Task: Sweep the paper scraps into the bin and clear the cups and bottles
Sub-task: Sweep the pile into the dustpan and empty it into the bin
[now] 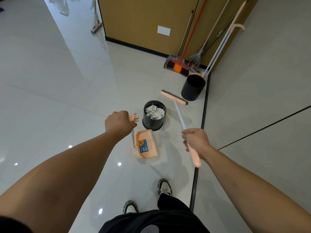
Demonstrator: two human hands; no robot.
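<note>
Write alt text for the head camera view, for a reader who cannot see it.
A person's left hand grips the handle of a peach dustpan and the right hand grips a peach broom. Between the dustpan and the broom head, a black bin full of paper scraps stands on the glossy tiled floor.

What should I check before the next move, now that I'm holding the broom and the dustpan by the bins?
1. Right hand grips broom handle: ok.
2. Left hand holds dustpan handle: ok.
3. Dustpan emptied: ok, no scraps visible in it.
4. Room in near bin: not ok, paper reaches the rim.
5. Second bin has space: cannot tell.
6. Cups and bottles cleared: cannot tell, none in view.
</note>
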